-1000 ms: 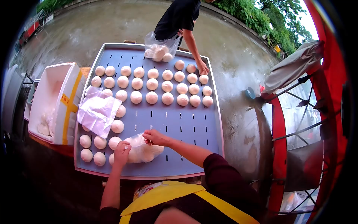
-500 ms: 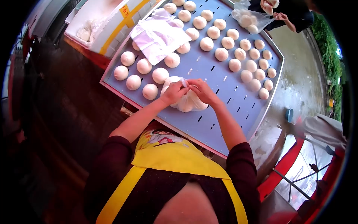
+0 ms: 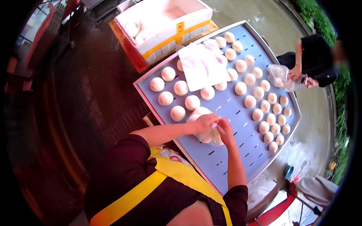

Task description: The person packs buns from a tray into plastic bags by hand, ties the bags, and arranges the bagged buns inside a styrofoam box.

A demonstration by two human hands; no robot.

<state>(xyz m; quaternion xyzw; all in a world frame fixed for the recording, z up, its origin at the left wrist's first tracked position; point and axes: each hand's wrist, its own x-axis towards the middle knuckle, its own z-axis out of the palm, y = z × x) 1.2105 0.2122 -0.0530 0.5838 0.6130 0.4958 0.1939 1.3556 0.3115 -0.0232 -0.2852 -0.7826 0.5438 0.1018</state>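
Two hands on one bag: looks like the closing step, your left hand [image 3: 204, 123] and right hand [image 3: 225, 132] working the gathered mouth of the clear bag [image 3: 209, 139]. Fingers are narrow on both, thumbs and fingertips drawn in around a small whitish tuft of plastic, hands nearly meeting. Can't tell if that tuft is twisted, knotted or just bunched; your fingers cover it. My read: next move calls for a firm pinch on one side while the other side cinches the plastic, no hard upward pull, since thin film under load could tear or slip. The bag lies right below your fingertips, buns inside, its weight resting on the blue tray [image 3: 192, 145]. Left palm is over its upper part, right hand at its right side. Left of the bag, loose buns [image 3: 177, 113] sit close by, so a sideways swing could nudge them. Beyond the bag is the white sheet [image 3: 203, 66], and past that the foam box [image 3: 160, 47]. Well off to the bag's far right, another person's hand [image 3: 296, 72] is at a second bag [image 3: 276, 74], clear of yours.
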